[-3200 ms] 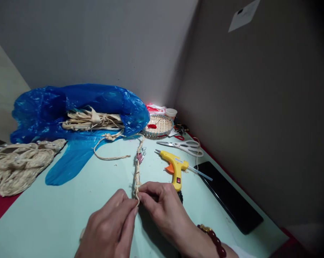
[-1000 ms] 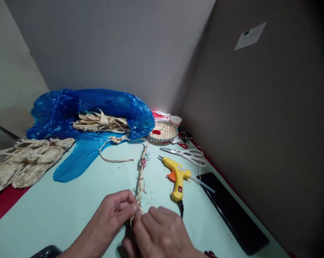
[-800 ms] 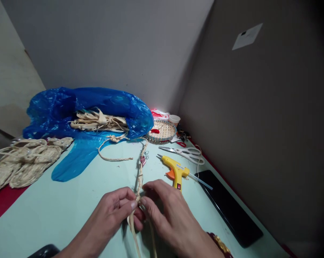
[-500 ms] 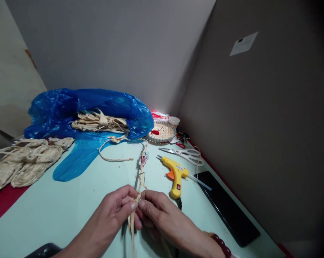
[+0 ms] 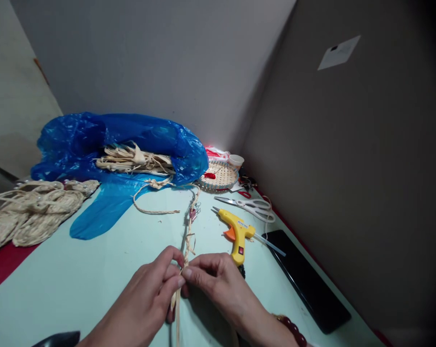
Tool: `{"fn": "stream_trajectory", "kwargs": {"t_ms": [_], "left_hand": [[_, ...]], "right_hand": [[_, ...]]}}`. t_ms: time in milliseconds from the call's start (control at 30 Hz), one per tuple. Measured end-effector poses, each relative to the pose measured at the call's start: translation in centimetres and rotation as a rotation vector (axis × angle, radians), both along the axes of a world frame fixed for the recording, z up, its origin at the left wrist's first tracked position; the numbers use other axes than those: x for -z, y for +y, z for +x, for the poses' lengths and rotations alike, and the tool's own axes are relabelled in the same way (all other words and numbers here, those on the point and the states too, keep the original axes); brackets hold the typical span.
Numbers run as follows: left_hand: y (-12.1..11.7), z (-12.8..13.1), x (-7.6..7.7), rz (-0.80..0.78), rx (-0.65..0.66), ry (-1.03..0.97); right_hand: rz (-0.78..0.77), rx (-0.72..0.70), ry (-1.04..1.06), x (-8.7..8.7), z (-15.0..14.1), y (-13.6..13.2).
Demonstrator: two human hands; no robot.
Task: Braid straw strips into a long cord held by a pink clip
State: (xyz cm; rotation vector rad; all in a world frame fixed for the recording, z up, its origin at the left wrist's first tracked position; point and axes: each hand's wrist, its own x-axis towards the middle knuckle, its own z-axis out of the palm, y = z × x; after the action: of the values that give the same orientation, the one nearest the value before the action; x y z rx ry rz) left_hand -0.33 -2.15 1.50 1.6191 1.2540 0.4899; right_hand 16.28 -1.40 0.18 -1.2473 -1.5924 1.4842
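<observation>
A pale straw braid point(image 5: 188, 241) runs from the far side of the table toward me, with a small reddish clip point(image 5: 192, 215) on it. My left hand point(image 5: 156, 289) pinches the near end of the braid between thumb and fingers. Right beside it, my right hand point(image 5: 218, 279) is closed on the braid's strands at the same spot, thumb against forefinger. Loose flat strands point(image 5: 178, 318) hang down below the left thumb toward the near edge. The fingertips partly hide the point where the strands cross.
A yellow glue gun point(image 5: 237, 231), white-handled scissors point(image 5: 254, 206) and a black flat case point(image 5: 308, 279) lie to the right. Behind are a woven basket point(image 5: 223, 177) and a blue plastic bag point(image 5: 141, 127) holding straw bundles point(image 5: 127, 161). Woven straw slippers point(image 5: 47, 217) sit left.
The right hand was knuckles-up over the strands a second ago, then lifted apart, and now pinches beside the left. The left hand has kept its grip over the last second.
</observation>
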Motion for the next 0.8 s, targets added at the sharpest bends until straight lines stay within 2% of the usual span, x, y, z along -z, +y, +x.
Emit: {"fn": "stream_trajectory", "kwargs": {"t_ms": [167, 467, 667, 800], "left_hand": [[-0.6, 0.4, 0.1, 0.153, -0.063, 0.028], [-0.7, 0.5, 0.1, 0.243, -0.165, 0.092], [0.0, -0.1, -0.2, 0.076, -0.111, 0.103], [-1.1, 0.5, 0.1, 0.120, -0.185, 0.010]], "right_hand": [[-0.038, 0.053, -0.001, 0.3, -0.2, 0.1], [-0.002, 0.095, -0.088, -0.3, -0.6, -0.3], [0.135, 0.071, -0.156, -0.1, -0.4, -0.4], [0.172, 0.029, -0.100, 0.0, -0.2, -0.4]]}}
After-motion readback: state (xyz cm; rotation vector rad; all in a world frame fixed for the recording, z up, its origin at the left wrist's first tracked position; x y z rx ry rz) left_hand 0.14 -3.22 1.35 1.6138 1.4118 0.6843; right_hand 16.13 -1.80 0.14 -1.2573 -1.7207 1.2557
